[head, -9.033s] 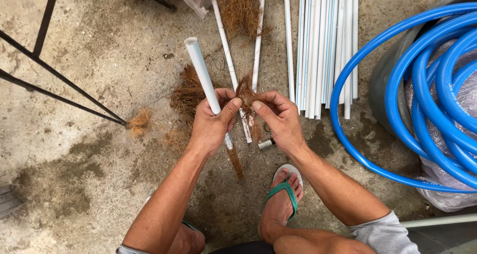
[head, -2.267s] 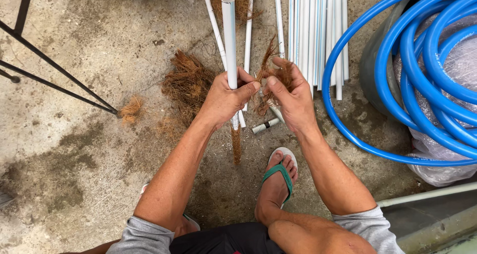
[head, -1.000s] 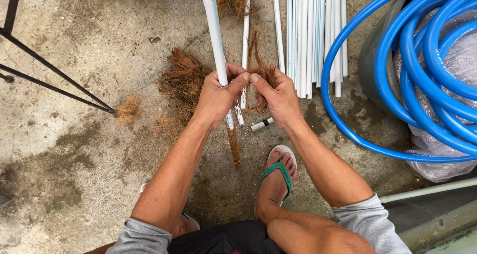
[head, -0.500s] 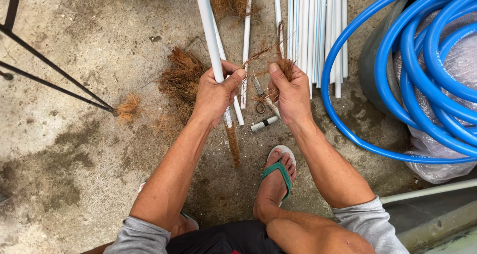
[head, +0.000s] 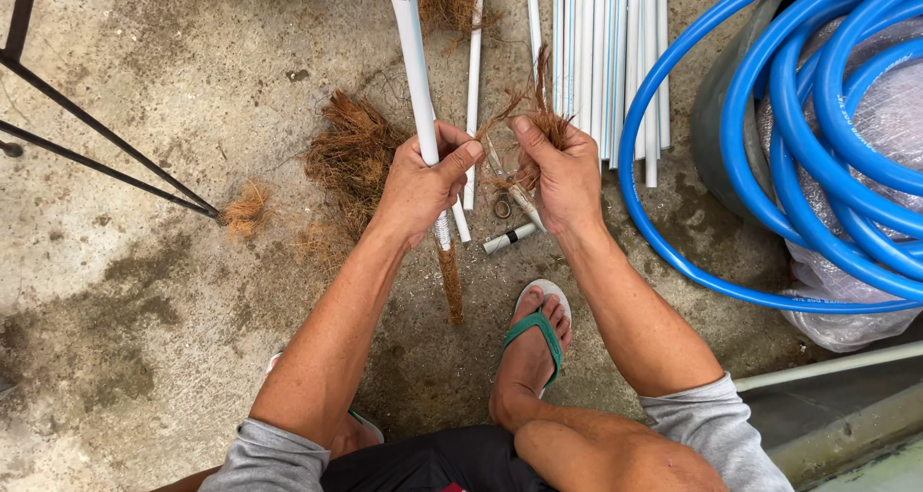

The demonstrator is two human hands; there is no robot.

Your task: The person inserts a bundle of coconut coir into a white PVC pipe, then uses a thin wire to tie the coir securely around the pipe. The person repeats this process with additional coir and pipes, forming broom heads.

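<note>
My left hand grips a white plastic pipe that points up and away; below the fist the pipe's lower part is wrapped in brown coconut fibre. My right hand is closed on a tuft of brown coconut fibre, held just right of the pipe. A thin strand runs from the tuft toward my left thumb. A pile of loose fibre lies on the concrete left of my left hand.
Several white pipes lie side by side at the top. A blue hose coil rests on a wrapped bundle at right. Black metal rods cross the upper left. A small white fitting and scissors lie under my hands.
My right hand with the fibre tuft has shifted slightly apart from the left, drawing a strand out. The pipe has tilted a little more upright in my left hand.
</note>
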